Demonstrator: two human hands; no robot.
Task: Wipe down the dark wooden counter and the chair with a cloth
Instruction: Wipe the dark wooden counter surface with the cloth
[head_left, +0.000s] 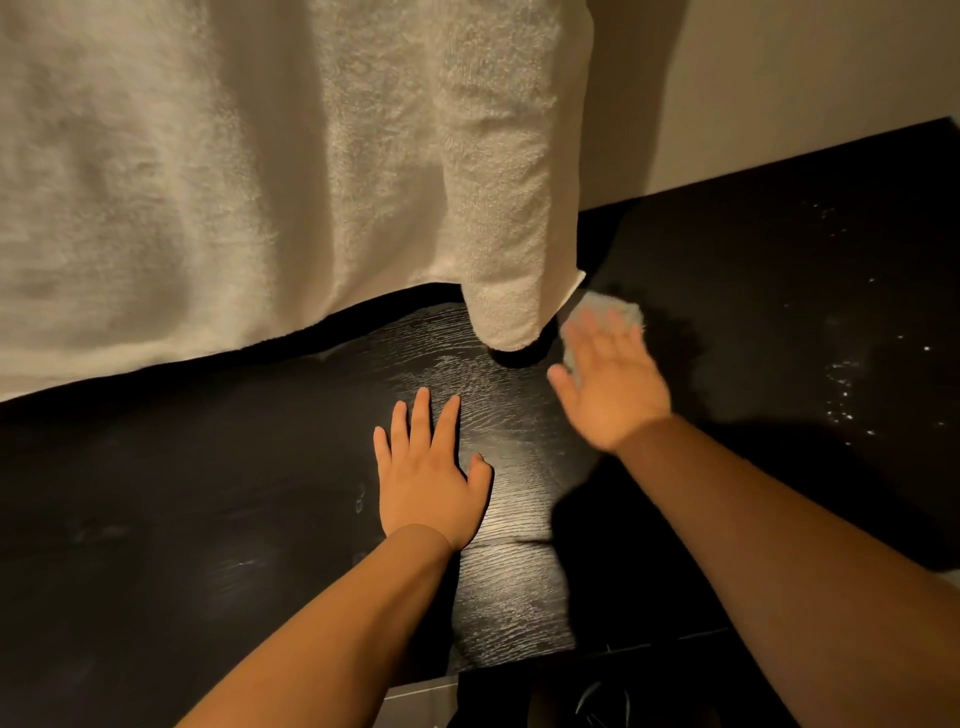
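The dark wooden counter fills the lower part of the head view, its grain showing in the middle. My left hand rests flat on it with straight, spread fingers. My right hand is blurred and lies flat with straight fingers on a small pale grey cloth, pressing it onto the counter near the back. The cloth sticks out beyond the fingertips. No chair is in view.
A large cream towel hangs over the back of the counter, its lower fold just left of the cloth. White specks dot the counter at right. A beige wall stands behind. The counter's front edge runs along the bottom.
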